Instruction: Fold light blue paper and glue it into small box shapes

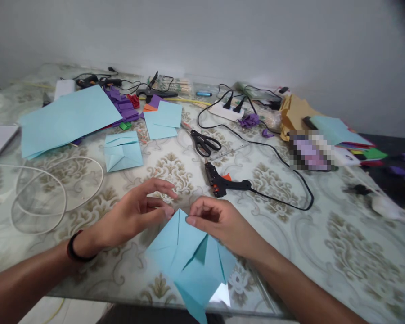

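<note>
A light blue folded paper (185, 256) lies at the near edge of the table, its lower tip hanging past the edge. My left hand (138, 213) pinches the paper's top corner from the left with thumb and forefinger, the other fingers spread above. My right hand (216, 220) pinches the same top corner from the right, fingers curled. A dark band sits on my left wrist.
A black glue gun (222, 182) with its cable lies just beyond my hands, black scissors (204, 143) behind it. Blue paper sheets (67, 118) and folded blue pieces (122, 150) lie at left, white wire loops (54, 189) near them. Clutter, a power strip (227, 111) and coloured paper line the back.
</note>
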Tool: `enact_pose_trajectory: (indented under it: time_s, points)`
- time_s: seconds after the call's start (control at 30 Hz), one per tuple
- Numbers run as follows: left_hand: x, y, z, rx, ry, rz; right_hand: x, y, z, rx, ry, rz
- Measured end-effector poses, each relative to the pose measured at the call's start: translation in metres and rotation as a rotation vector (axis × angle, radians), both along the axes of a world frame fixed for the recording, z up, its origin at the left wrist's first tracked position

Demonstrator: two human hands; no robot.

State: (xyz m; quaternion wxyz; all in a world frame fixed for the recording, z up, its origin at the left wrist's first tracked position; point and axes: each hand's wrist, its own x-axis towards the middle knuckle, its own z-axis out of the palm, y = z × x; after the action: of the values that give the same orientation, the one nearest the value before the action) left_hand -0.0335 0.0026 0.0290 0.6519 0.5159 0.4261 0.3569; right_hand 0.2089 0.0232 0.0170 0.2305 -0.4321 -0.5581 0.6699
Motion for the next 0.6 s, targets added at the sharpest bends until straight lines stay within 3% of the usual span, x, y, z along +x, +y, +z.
enact_pose_trajectory:
  time_s: [0.13,0.23,0.33,0.6]
  points:
    - [-0.001,0.004,-0.002,-0.13,0.02,0.002,0.004,0.002,0.0,0.074,0.057,-0.185]
    - [0.0,0.005,-0.002,-0.246,0.033,-0.101,0.004,0.0,-0.001,0.147,0.111,-0.377]
    - [-0.001,0.004,-0.002,-0.272,0.139,-0.214,0.002,-0.004,-0.001,0.15,0.19,-0.467]
    - [0.001,0.002,0.0,-0.177,0.005,-0.137,-0.006,-0.011,0.0,-0.149,0.186,-0.186]
